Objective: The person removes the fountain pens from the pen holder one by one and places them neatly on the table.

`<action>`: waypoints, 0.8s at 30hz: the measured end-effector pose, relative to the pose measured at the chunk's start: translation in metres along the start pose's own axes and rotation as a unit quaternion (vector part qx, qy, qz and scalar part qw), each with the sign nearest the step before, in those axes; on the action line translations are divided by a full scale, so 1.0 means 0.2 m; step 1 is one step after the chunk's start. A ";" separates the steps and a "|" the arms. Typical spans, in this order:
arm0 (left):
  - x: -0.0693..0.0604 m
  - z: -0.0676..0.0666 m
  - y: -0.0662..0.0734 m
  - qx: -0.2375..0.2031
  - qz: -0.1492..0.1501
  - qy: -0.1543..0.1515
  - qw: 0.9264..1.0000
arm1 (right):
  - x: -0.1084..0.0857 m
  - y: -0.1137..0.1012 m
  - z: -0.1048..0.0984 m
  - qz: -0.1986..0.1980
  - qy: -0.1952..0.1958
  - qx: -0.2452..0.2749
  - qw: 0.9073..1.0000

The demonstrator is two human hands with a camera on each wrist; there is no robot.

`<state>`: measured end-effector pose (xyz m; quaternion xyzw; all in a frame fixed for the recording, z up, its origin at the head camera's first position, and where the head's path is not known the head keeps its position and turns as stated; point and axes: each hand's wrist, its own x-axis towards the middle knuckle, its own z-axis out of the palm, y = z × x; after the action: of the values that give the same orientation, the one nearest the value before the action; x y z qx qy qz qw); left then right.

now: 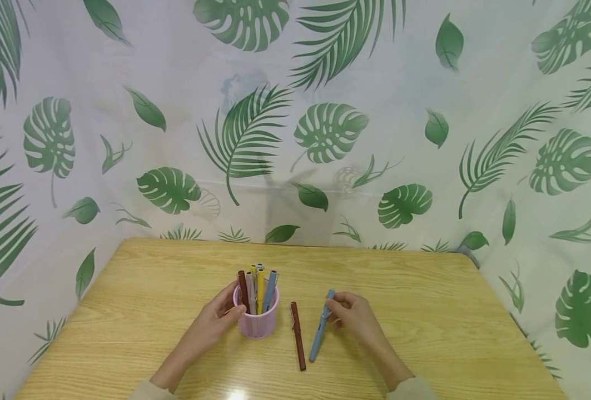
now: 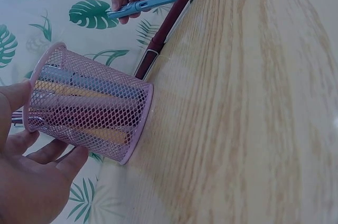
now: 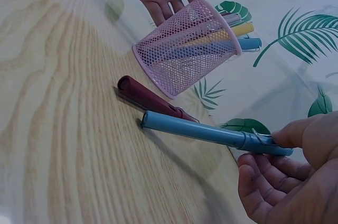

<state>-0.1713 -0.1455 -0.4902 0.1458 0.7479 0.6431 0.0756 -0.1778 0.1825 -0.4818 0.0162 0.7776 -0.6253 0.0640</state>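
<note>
Leaf-printed white cloth [image 1: 325, 183] forms the background to a wood-grain table [image 1: 400, 283]. Fingers of the right hand [image 1: 354, 316] are drawn narrow, pinching a blue pen [image 1: 319, 336] near its clip end; its other end slants from them toward the person, and whether that tip meets the table cannot be told. Left of these fingers, apart from them, a dark red pen [image 1: 298, 339] lies on the table, between the two hands. Fingers of the left hand [image 1: 212, 321] are set wide about a pink mesh cup [image 1: 259, 328], the thumb at its rim and the others along its outer side. Just beyond the left thumb, within the upright cup, stand several upright pens [image 1: 261, 291], among them yellow, grey, dark red and blue. Pale sleeves [image 1: 412, 389] end behind both hands.
</note>
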 end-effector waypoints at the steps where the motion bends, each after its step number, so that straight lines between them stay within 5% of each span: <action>1: 0.00 0.00 0.00 0.000 0.001 0.000 1.000 | 0.00 0.00 0.00 -0.001 0.000 -0.006 1.000; 24: -0.01 0.00 0.01 0.001 0.000 -0.005 1.000 | 0.02 0.03 0.16 -0.003 0.040 -0.039 0.998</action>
<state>-0.1695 -0.1462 -0.4890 0.1487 0.7485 0.6414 0.0790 -0.1789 0.1518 -0.4945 0.0364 0.8032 -0.5937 0.0318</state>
